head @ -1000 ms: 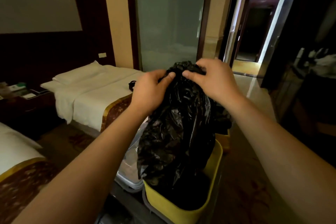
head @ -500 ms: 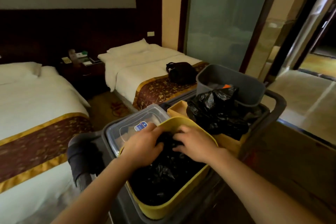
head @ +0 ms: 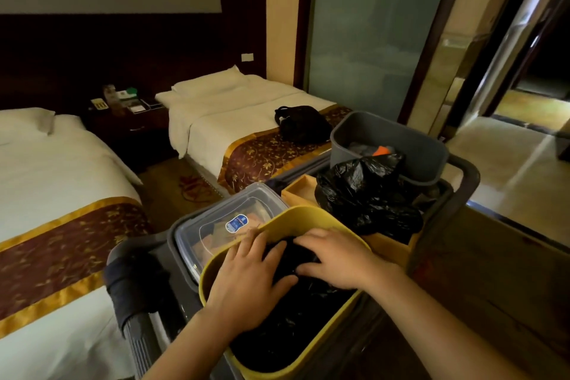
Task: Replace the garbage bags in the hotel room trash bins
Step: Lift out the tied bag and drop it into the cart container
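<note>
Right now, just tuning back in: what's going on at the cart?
Both bare hands are in the yellow plastic bin on the housekeeping cart. The left hand and right hand lie on the crumpled black garbage bag inside it, fingers fairly straight, pressing rather than gripping. The bag sits below the rim, not folded over it. Behind, a second bundled black bag sits in front of a grey plastic bin.

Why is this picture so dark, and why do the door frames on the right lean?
Head view: dim light leaves the black bag in the yellow bin nearly featureless beneath the left hand and right hand; the wide-angle lens tilts the door frame; glare streaks the polished floor.
</note>
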